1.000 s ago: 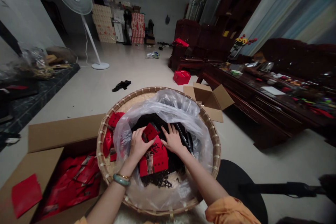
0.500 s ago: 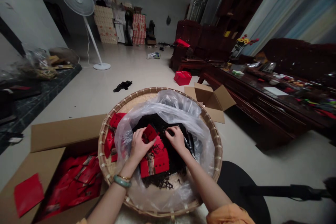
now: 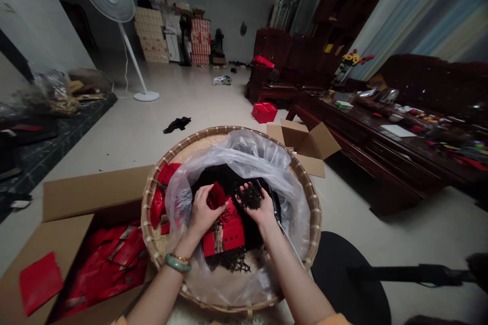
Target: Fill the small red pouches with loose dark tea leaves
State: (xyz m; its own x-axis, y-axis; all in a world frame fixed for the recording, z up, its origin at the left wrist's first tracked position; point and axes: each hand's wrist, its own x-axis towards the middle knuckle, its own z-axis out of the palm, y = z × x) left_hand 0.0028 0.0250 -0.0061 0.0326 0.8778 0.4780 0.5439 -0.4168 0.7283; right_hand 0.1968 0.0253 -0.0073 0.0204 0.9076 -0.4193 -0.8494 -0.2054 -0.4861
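Being gripped by the fingers (image 3: 202,195) of the left hand (image 3: 202,212), a red packet (image 3: 216,195) was held upright, while dark tea leaves (image 3: 249,196) were cupped in the right hand (image 3: 261,212), inside a plastic bag (image 3: 247,155) lining a round bamboo tray (image 3: 148,228).

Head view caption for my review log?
Over a woven bamboo tray, the right hand cups dark dried leaves in a plastic bag while the left hand holds a red packet.

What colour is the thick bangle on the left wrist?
Pale green, jade-like: the bangle shows best in the head view.
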